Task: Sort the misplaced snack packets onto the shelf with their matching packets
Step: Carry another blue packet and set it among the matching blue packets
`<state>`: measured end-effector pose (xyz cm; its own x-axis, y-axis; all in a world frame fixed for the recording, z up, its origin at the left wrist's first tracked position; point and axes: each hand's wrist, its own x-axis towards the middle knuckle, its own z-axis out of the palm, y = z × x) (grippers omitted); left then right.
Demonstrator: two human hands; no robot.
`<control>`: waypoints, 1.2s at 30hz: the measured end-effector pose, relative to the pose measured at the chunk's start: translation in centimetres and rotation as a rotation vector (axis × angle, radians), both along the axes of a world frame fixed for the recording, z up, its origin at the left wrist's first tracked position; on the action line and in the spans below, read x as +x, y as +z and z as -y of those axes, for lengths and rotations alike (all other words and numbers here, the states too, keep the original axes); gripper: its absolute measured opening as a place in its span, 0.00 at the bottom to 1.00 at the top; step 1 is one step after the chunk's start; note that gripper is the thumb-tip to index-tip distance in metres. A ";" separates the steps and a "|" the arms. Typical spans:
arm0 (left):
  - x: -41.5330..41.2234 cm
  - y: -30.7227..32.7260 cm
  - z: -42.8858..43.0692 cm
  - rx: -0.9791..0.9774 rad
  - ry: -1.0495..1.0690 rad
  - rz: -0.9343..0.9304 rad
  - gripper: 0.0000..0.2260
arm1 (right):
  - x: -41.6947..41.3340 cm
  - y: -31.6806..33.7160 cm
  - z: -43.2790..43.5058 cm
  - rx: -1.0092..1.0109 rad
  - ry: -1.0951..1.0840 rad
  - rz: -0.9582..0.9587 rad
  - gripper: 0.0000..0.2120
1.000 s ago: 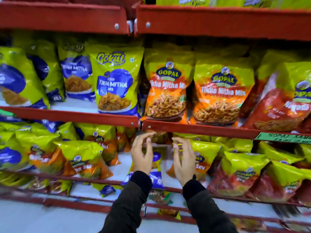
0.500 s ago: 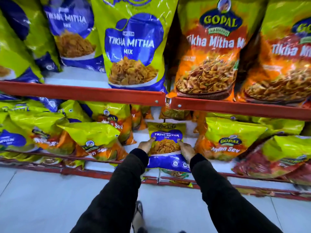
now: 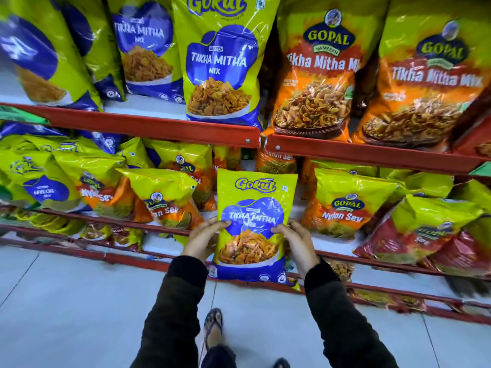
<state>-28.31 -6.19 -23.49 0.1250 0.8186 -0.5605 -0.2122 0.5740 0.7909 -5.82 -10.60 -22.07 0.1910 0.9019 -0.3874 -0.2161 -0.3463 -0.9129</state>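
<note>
Sandalled foot standing on pale floor. Left hand and right hand clamping sides of Gokul Tikha Mitha packet, holding it upright before Nylon Sev packets. Matching Gokul packets standing on red shelf above.

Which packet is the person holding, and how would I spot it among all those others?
Start at the red shelf rail running across the middle, and look just below its centre. There, the left hand and right hand grip the sides of the Gokul Tikha Mitha packet. It is yellow-green with a blue patch, while the Gopal Nylon Sev packets either side are orange-bottomed.
</note>
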 end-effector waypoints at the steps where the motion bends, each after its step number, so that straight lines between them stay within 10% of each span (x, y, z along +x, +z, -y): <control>1: -0.8 0.7 0.6 0.022 0.016 0.018 0.18 | -0.4 1.1 0.5 0.044 0.039 0.012 0.05; 9: -7.0 10.1 0.0 0.272 0.183 0.000 0.34 | -4.6 11.5 -2.1 0.358 0.257 0.091 0.13; 13: -9.9 16.4 -3.1 0.451 0.207 -0.046 0.07 | -8.3 16.5 -6.1 0.497 0.214 0.104 0.15; 21: -15.1 25.4 -11.9 0.698 0.308 -0.012 0.13 | -15.7 24.7 -14.9 0.734 0.093 0.194 0.07; 27: -17.6 26.5 -19.3 0.848 0.327 0.015 0.12 | -19.6 24.8 -21.0 0.738 0.012 0.191 0.25; 36: -19.1 22.6 -24.7 0.720 0.288 -0.008 0.19 | -22.5 22.7 -24.1 0.630 0.011 0.617 0.19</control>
